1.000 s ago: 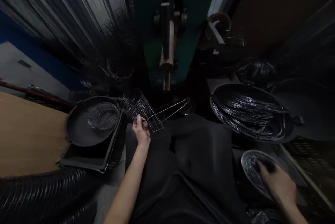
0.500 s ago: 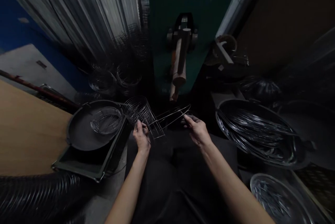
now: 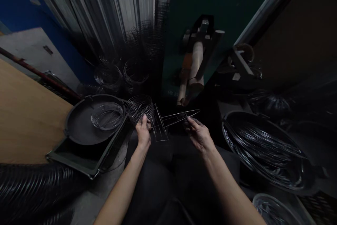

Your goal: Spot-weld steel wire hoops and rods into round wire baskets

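Note:
Between my two hands is a thin metal wire frame (image 3: 161,124) with crossing rods and a long narrow loop reaching to the right. My left hand (image 3: 143,132) is closed on its left end, thumb on top. The fingers of my right hand (image 3: 198,132) pinch the loop near its right end; some fingertips are lost in the dark. Just behind my left hand stands a round bundle of wire rings (image 3: 139,107). Beyond the frame, copper-coloured electrode arms (image 3: 197,63) stick out from a green machine (image 3: 179,25).
To the left, a dark round pan (image 3: 79,126) holds wire rings (image 3: 106,116) and rests on a green crate (image 3: 76,160). On the right, a basin (image 3: 223,123) holds bent wire rods (image 3: 263,140). A bowl (image 3: 256,200) of small metal pieces sits lower right. More wire coils (image 3: 107,75) stand behind.
The view has swung left, so the machine appears farther right. The wire frame has tilted slightly and its loop now looks narrower. Both hands keep their hold.

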Demonstrator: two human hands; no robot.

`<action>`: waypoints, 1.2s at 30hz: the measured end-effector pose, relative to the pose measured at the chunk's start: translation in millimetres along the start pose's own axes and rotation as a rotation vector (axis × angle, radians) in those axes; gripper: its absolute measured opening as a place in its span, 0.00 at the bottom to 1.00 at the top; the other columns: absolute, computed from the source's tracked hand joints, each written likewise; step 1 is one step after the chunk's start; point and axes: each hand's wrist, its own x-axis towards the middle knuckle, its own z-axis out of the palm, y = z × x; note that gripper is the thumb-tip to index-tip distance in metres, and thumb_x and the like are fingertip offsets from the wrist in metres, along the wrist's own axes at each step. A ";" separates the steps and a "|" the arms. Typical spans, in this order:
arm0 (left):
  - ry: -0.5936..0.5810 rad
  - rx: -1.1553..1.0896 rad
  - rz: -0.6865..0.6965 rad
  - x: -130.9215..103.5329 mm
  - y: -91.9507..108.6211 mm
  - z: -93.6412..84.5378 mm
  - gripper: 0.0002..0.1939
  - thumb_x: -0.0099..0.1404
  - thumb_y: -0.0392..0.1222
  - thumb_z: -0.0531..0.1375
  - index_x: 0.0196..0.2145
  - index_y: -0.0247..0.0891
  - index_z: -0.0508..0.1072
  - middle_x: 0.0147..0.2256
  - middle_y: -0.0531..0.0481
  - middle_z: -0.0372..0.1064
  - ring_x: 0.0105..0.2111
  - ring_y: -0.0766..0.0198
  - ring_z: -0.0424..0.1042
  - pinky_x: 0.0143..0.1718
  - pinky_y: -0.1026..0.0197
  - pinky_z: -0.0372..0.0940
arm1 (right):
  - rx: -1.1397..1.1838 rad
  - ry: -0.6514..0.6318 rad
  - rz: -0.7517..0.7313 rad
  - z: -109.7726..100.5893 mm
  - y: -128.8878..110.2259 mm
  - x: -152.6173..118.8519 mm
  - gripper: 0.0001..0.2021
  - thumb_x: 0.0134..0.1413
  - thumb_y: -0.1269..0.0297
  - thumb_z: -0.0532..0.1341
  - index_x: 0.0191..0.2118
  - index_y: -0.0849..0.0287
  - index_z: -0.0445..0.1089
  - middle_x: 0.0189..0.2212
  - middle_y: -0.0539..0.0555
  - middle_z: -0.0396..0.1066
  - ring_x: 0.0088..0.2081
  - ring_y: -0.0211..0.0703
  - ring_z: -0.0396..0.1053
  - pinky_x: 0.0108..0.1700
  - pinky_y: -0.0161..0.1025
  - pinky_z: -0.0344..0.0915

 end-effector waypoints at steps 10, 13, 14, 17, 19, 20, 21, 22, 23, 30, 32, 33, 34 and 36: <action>-0.009 -0.022 -0.033 3.2 1.0 8.6 0.21 0.52 0.56 0.63 0.20 0.34 0.63 0.13 0.62 0.48 0.14 0.77 0.45 0.17 0.70 0.43 | 0.020 0.068 -0.027 8.1 -1.9 1.4 0.17 0.25 0.68 0.75 0.26 0.64 0.70 0.21 0.47 0.68 0.23 0.29 0.66 0.19 0.23 0.58; -0.011 -0.026 -0.045 4.1 1.4 10.1 0.21 0.52 0.55 0.63 0.20 0.34 0.63 0.13 0.62 0.47 0.14 0.77 0.45 0.17 0.70 0.43 | 0.047 0.081 -0.024 10.8 -2.4 2.7 0.17 0.25 0.69 0.74 0.26 0.64 0.70 0.22 0.47 0.69 0.23 0.29 0.66 0.20 0.22 0.59; -0.006 -0.025 -0.048 4.6 1.9 10.6 0.21 0.52 0.55 0.63 0.20 0.34 0.63 0.13 0.62 0.47 0.14 0.77 0.45 0.17 0.70 0.43 | 0.053 0.077 -0.025 11.9 -2.8 3.3 0.17 0.25 0.69 0.74 0.26 0.64 0.70 0.22 0.47 0.68 0.23 0.29 0.66 0.20 0.22 0.59; 0.002 -0.015 -0.050 6.3 4.6 12.8 0.21 0.52 0.55 0.63 0.20 0.34 0.63 0.13 0.62 0.47 0.13 0.77 0.46 0.16 0.70 0.43 | 0.067 0.067 -0.032 15.5 -4.3 5.5 0.16 0.26 0.70 0.74 0.26 0.64 0.69 0.21 0.47 0.68 0.22 0.28 0.65 0.19 0.23 0.59; -0.005 -0.008 -0.050 7.7 6.5 14.7 0.21 0.52 0.55 0.63 0.20 0.35 0.62 0.13 0.61 0.47 0.13 0.77 0.46 0.16 0.71 0.43 | 0.062 0.057 -0.038 17.4 -5.5 7.1 0.16 0.27 0.70 0.73 0.26 0.63 0.69 0.21 0.47 0.68 0.21 0.28 0.65 0.19 0.23 0.60; -0.010 -0.006 -0.052 8.5 7.3 15.7 0.21 0.52 0.55 0.63 0.20 0.35 0.62 0.12 0.61 0.47 0.13 0.77 0.46 0.16 0.71 0.43 | 0.056 0.056 -0.040 18.3 -6.2 7.8 0.15 0.28 0.70 0.73 0.26 0.63 0.69 0.20 0.46 0.68 0.21 0.28 0.65 0.19 0.23 0.60; -0.011 -0.007 -0.053 9.4 7.9 16.8 0.21 0.52 0.55 0.63 0.20 0.35 0.62 0.12 0.62 0.47 0.13 0.77 0.46 0.16 0.71 0.43 | 0.053 0.059 -0.039 19.2 -7.0 8.3 0.15 0.29 0.70 0.73 0.26 0.63 0.69 0.20 0.46 0.67 0.20 0.28 0.64 0.18 0.23 0.59; -0.012 -0.011 -0.054 10.4 8.4 17.9 0.21 0.52 0.55 0.63 0.20 0.35 0.62 0.12 0.62 0.47 0.13 0.77 0.46 0.15 0.71 0.43 | 0.054 0.065 -0.036 20.1 -7.9 8.7 0.14 0.30 0.70 0.72 0.26 0.63 0.69 0.19 0.46 0.67 0.20 0.28 0.63 0.18 0.23 0.59; -0.013 -0.016 -0.056 11.5 9.0 18.9 0.21 0.52 0.55 0.63 0.20 0.35 0.62 0.12 0.62 0.47 0.12 0.77 0.45 0.15 0.71 0.42 | 0.061 0.076 -0.030 21.2 -9.0 8.8 0.13 0.31 0.71 0.72 0.26 0.64 0.69 0.19 0.47 0.67 0.19 0.28 0.63 0.18 0.23 0.59; -0.049 -0.010 -0.082 14.3 18.9 20.8 0.21 0.53 0.55 0.63 0.20 0.35 0.62 0.12 0.62 0.45 0.12 0.78 0.44 0.15 0.72 0.42 | 0.114 0.147 0.030 33.1 -16.5 4.3 0.04 0.42 0.78 0.65 0.26 0.66 0.70 0.19 0.49 0.68 0.20 0.28 0.64 0.18 0.22 0.60; -0.067 -0.009 -0.089 12.2 21.1 19.9 0.21 0.53 0.54 0.64 0.21 0.34 0.62 0.13 0.62 0.47 0.13 0.78 0.45 0.15 0.72 0.42 | 0.125 0.159 0.037 33.7 -17.0 2.2 0.03 0.45 0.78 0.64 0.26 0.66 0.70 0.20 0.50 0.69 0.22 0.30 0.67 0.20 0.24 0.61; -0.071 -0.013 -0.093 10.9 21.4 19.6 0.20 0.52 0.53 0.64 0.21 0.34 0.63 0.13 0.61 0.47 0.13 0.78 0.45 0.15 0.72 0.42 | 0.126 0.146 0.039 32.7 -16.9 1.1 0.03 0.45 0.78 0.64 0.27 0.66 0.70 0.21 0.50 0.70 0.23 0.31 0.68 0.20 0.24 0.62; -0.070 -0.019 -0.100 9.8 21.3 19.5 0.20 0.52 0.53 0.64 0.21 0.34 0.63 0.13 0.62 0.47 0.13 0.78 0.45 0.15 0.72 0.42 | 0.125 0.126 0.038 30.5 -16.3 0.0 0.03 0.45 0.76 0.65 0.27 0.65 0.71 0.22 0.50 0.71 0.23 0.31 0.68 0.21 0.25 0.62; -0.066 -0.034 -0.111 8.5 19.8 19.9 0.20 0.52 0.53 0.64 0.21 0.35 0.62 0.13 0.62 0.45 0.13 0.78 0.44 0.15 0.72 0.42 | 0.119 0.096 0.028 23.1 -14.4 -2.0 0.06 0.42 0.74 0.68 0.27 0.64 0.71 0.23 0.50 0.72 0.24 0.31 0.69 0.22 0.25 0.63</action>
